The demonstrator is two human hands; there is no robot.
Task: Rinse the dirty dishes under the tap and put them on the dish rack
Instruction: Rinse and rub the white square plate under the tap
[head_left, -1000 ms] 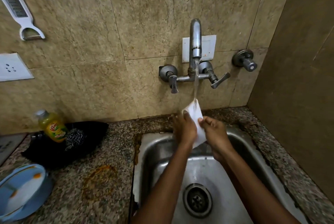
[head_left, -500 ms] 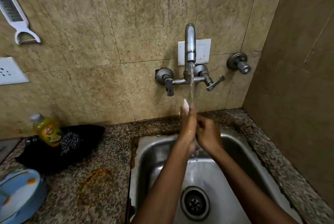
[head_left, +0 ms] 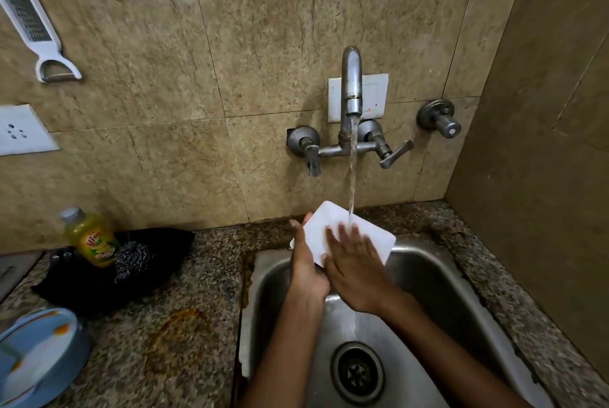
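Observation:
A white square plate (head_left: 374, 236) is held over the steel sink (head_left: 441, 279), under the stream running from the wall tap (head_left: 351, 88). My left hand (head_left: 306, 266) grips the plate by its left edge, thumb on top. Lying flat on the plate's face, my right hand (head_left: 354, 259) has its fingers straight and blurred by motion. Water lands on the plate just above those fingers. No dish rack is in view.
A dish soap bottle (head_left: 90, 238) and a steel scrubber (head_left: 131, 257) sit on a black cloth (head_left: 171, 242) left of the sink. Blue plates (head_left: 36, 355) lie at the counter's lower left. A grater (head_left: 31, 20) hangs on the tiled wall.
The plate has turned from edge-on to face-up under the water. My right hand now lies flat on its surface, and the camera has shifted slightly.

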